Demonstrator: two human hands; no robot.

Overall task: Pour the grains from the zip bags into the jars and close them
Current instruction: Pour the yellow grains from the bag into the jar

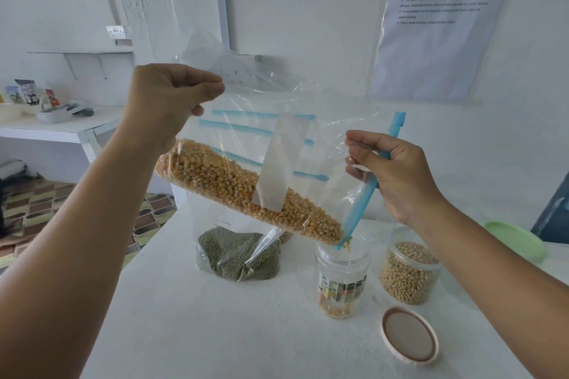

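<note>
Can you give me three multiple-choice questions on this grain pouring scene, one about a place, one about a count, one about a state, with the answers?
1. Where does the loose pink lid lie?
A. On the table in front of the jars
B. On the middle jar
C. On the shelf at left

2. How many clear jars stand on the table?
A. One
B. Two
C. Four

3. What state is the jar under the corn bag in?
A. Full and capped
B. Open, with a few kernels at the bottom
C. Tipped on its side

Answers:
1 A: it rests flat on the white table.
2 B: the labelled jar and the soybean jar.
3 B: the left hand and right hand tilt the bag, and corn falls into its open mouth.
</note>
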